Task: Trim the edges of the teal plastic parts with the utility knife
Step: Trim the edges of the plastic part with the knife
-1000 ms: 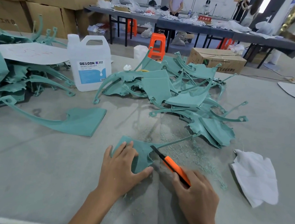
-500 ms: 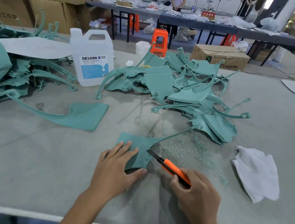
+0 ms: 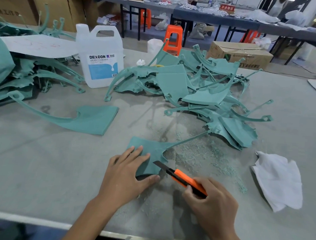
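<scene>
A flat teal plastic part with a long thin arm lies on the grey table in front of me. My left hand presses flat on its near left side, fingers straight. My right hand grips an orange utility knife, whose dark blade rests on the part's near right edge. A heap of teal parts sits behind, another heap at the far left, and one single part lies between them.
A white DEXCON jug stands at the back left. A white cloth lies to the right. Teal shavings are strewn beside the part. The table's near edge runs below my forearms. Cardboard boxes and other tables stand behind.
The knife blade has slid along the part's right edge toward me. My left hand has stayed pressed on the part. The view has tilted down, showing the table's near edge.
</scene>
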A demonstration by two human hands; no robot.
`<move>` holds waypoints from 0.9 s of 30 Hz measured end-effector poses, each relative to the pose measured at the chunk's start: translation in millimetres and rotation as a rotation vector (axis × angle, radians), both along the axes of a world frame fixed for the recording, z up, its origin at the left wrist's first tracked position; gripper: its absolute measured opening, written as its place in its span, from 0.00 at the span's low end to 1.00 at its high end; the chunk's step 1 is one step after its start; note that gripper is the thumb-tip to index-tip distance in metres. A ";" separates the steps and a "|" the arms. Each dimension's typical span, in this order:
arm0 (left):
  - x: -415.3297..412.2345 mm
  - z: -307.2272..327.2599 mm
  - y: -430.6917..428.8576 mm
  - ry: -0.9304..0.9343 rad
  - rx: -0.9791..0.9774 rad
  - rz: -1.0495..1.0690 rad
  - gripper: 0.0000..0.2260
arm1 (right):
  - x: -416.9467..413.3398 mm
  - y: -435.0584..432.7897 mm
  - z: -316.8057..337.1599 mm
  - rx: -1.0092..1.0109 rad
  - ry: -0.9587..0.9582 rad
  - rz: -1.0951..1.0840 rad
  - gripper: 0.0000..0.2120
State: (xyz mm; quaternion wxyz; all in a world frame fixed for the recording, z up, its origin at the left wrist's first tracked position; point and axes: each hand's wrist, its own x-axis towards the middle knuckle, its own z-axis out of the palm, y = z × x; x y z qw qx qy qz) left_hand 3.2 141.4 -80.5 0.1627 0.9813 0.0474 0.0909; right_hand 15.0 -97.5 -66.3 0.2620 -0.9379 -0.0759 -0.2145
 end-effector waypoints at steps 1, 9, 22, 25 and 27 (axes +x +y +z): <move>-0.2 0.6 -0.1 -0.001 -0.001 -0.002 0.42 | 0.8 -0.4 0.0 -0.010 0.012 -0.015 0.06; -0.5 -0.8 2.4 -0.010 -0.079 -0.005 0.38 | 2.3 -2.9 0.6 -0.017 0.057 -0.020 0.04; 0.3 -3.5 2.3 -0.031 -0.116 0.001 0.42 | 2.8 -1.2 -2.5 -0.004 -0.035 -0.015 0.04; 0.9 -2.9 2.1 -0.026 -0.117 -0.003 0.41 | 3.9 -1.4 -2.6 -0.005 -0.046 -0.019 0.04; 0.2 -2.7 2.9 -0.025 -0.122 -0.012 0.39 | 4.2 -1.4 -3.3 -0.005 -0.062 -0.006 0.04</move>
